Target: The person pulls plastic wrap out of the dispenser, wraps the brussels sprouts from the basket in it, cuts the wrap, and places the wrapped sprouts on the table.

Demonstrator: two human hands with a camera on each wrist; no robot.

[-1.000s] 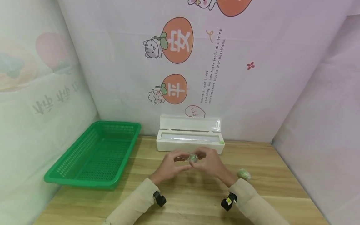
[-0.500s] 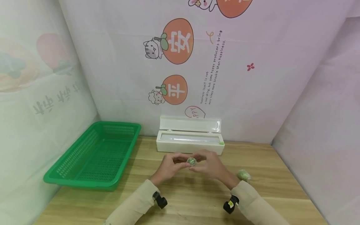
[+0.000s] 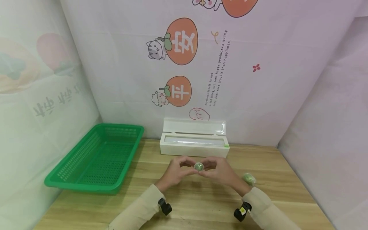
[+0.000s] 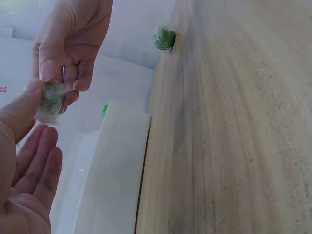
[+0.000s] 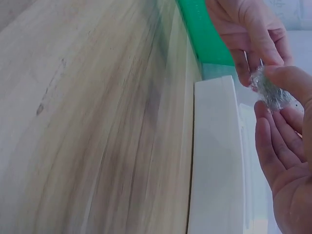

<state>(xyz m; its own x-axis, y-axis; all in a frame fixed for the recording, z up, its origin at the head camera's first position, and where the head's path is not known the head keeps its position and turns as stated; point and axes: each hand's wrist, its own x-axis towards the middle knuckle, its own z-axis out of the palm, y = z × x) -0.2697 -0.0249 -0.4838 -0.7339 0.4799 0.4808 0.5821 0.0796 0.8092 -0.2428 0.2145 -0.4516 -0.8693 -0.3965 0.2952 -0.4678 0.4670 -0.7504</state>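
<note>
Between my two hands, over the middle of the table, is a small round green thing (image 3: 199,166) wrapped in clear plastic film. My left hand (image 3: 176,172) pinches it from the left with thumb and fingertips. From the other side my right hand (image 3: 220,172) pinches it too, thumb toward me. Crinkled film (image 5: 271,91) around it shows in the right wrist view. Just right of my right forearm, a second film-wrapped green ball (image 3: 249,179) lies on the table; the left wrist view shows that green ball (image 4: 164,39) near the table's edge.
Behind my hands stands a long white film dispenser box (image 3: 194,149) with its clear lid (image 3: 194,126) raised. A green perforated basket (image 3: 123,169) sits at the left. Printed white cloth (image 3: 129,80) hangs around the wooden table (image 3: 201,204).
My hands have come slightly toward me with the wrapped green thing, turning it between the fingertips. The right forearm has shifted a little to the right. The second ball stays put.
</note>
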